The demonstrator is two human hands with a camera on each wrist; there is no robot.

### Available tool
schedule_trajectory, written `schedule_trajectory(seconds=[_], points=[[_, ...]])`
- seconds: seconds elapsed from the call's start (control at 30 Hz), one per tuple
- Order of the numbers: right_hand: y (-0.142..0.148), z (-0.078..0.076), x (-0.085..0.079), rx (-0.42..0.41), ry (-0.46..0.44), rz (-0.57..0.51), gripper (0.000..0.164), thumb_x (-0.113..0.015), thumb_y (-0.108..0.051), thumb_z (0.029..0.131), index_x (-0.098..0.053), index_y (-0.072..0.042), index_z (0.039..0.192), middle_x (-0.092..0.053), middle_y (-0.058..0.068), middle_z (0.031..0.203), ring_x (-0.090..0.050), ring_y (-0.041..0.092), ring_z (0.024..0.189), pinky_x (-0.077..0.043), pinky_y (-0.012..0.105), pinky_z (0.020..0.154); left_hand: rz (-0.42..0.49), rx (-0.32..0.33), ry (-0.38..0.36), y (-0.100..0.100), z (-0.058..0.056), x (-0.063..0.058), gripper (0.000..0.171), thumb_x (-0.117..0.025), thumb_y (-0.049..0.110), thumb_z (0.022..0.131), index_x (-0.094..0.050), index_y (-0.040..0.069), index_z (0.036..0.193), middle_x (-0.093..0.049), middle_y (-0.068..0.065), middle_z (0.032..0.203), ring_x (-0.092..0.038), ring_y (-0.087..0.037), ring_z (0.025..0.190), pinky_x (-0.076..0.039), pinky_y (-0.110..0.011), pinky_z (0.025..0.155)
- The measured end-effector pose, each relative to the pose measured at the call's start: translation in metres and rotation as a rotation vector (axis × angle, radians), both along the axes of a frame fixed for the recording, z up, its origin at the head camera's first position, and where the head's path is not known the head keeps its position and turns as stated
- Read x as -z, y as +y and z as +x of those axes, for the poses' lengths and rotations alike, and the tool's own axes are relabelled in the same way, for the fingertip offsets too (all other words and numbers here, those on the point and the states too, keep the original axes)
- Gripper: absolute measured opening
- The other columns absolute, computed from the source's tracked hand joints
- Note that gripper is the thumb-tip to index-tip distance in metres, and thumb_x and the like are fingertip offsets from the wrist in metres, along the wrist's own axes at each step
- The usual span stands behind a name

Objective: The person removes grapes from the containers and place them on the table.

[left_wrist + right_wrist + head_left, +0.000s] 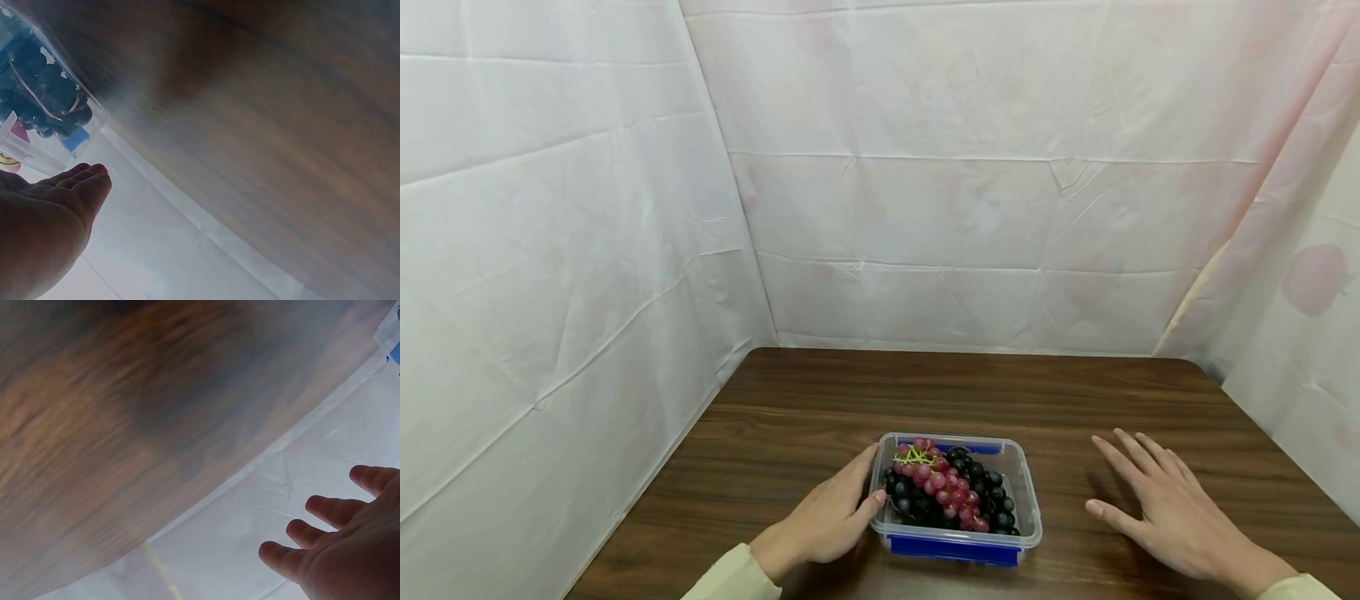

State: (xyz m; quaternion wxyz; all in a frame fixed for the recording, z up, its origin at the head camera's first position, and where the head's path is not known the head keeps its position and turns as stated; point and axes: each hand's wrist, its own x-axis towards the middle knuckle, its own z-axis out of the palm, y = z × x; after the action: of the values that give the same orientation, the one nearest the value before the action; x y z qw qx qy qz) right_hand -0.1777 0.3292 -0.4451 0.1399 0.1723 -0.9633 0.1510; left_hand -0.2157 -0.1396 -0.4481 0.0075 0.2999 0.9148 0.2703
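Only the left hand [831, 512] touches here, so one lopsided shove could pivot or skid the clear container [970, 539], jostling those grapes [936, 483]! It sits well short of the desk's [760, 417] far edge, left fingers fairly straight against its left wall; right hand [1176, 521] well apart, fingers spread.

A dark brown wood-grain worktop [940, 387] with rounded far corners is lit softly, a creased white back sheet [955, 212] hanging behind its far edge, a plainer left sheet [565, 300] along its left edge, and a right sheet [1277, 367] with a faded pink fruit print [1315, 279] beyond its right edge.
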Motion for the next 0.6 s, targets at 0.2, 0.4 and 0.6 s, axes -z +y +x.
schedule_trajectory(seconds=[0.2, 0.4, 0.6], points=[[-0.005, 0.0, -0.002, -0.008, 0.008, -0.01, 0.086, -0.068, -0.049, 0.096, -0.022, -0.025, 0.166, -0.027, 0.026, 0.164, -0.021, 0.055, 0.146, 0.012, 0.067, 0.119, -0.015, -0.007, 0.036, 0.002, 0.001, 0.0, 0.066, -0.041, 0.036, 0.11, -0.018, 0.006, 0.164, -0.032, -0.011, 0.165, -0.036, -0.025, 0.148, -0.037, -0.05, 0.117], [-0.012, 0.001, -0.007, -0.024, 0.024, -0.012, 0.086, -0.069, -0.048, 0.096, -0.024, -0.025, 0.165, -0.028, 0.025, 0.163, -0.023, 0.054, 0.147, 0.01, 0.062, 0.122, -0.007, 0.0, 0.044, 0.002, 0.0, 0.0, 0.065, -0.042, 0.034, 0.11, -0.02, 0.005, 0.164, -0.034, -0.011, 0.164, -0.038, -0.024, 0.147, -0.038, -0.05, 0.116], [-0.018, 0.001, -0.013, -0.028, -0.003, -0.031, 0.084, -0.068, -0.049, 0.096, -0.024, -0.027, 0.165, -0.027, 0.022, 0.165, -0.022, 0.052, 0.148, 0.001, 0.069, 0.12, -0.009, 0.001, 0.045, 0.003, 0.001, 0.0, 0.064, -0.041, 0.032, 0.11, -0.019, 0.004, 0.164, -0.033, -0.012, 0.165, -0.037, -0.025, 0.148, -0.037, -0.05, 0.117]])
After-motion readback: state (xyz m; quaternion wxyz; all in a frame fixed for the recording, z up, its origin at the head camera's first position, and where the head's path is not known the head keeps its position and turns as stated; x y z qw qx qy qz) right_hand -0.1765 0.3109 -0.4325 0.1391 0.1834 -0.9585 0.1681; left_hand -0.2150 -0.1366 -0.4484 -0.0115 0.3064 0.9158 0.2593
